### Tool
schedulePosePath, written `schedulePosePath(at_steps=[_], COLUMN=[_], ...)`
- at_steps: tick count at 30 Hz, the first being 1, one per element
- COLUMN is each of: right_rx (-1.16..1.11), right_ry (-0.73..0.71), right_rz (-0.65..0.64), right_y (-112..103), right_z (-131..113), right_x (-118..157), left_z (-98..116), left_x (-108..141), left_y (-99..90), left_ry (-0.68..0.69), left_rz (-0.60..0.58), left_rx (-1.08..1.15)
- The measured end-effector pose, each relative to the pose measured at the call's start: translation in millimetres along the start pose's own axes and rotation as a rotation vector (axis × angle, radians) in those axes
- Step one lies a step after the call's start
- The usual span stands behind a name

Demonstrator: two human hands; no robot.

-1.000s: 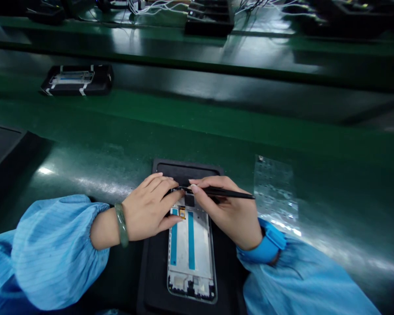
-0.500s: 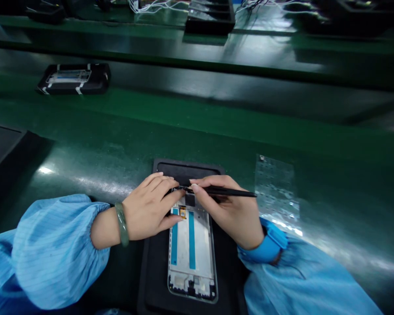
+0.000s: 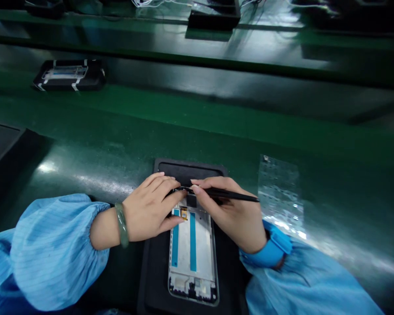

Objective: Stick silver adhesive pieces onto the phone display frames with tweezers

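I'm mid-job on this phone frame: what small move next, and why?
I'd probably steady the phone frame with the left hand before shifting the black tool: the right hand holds that tool over the frame's far end, close to the left hand's fingers, where a slip seems possible.

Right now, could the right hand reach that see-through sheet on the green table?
Probably yes: the clear sheet lies just to the right of the right hand, and nothing seems to block the way. But that hand holds a thin black tool, so grabbing might be awkward.
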State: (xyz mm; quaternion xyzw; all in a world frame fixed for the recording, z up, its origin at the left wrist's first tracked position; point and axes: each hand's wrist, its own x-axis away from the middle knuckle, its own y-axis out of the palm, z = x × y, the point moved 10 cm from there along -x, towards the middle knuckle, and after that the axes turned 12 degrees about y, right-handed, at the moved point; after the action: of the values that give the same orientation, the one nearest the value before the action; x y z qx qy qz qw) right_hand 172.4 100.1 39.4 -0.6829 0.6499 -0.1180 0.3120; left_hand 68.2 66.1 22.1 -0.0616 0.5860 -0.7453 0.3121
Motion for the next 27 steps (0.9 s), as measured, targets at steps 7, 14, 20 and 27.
schedulePosePath(at_steps=[7,14,20,27], right_rx=[-0.027,0.034,0.088,0.088], right_ry=[0.038,-0.024,-0.046,-0.058], right_rz=[0.016,0.013,-0.021,-0.077], right_y=[-3.3,-2.7,-0.8,2.4], right_z=[4.4,-5.2,-8.9,-14.1], right_x=[-2.1,-4.6,-9.0,-12.9], left_z=[0.5,-0.6,-1.0,-1.0], left_x=[0.5,0.5,0.6,0.7], left_y=[1.0,1.4,2.0,1.3], left_ry=[0.000,0.006,0.005,0.006], left_rz=[-0.009,-0.005,-0.012,-0.002], left_rx=[-0.002,-0.008,-0.007,-0.005])
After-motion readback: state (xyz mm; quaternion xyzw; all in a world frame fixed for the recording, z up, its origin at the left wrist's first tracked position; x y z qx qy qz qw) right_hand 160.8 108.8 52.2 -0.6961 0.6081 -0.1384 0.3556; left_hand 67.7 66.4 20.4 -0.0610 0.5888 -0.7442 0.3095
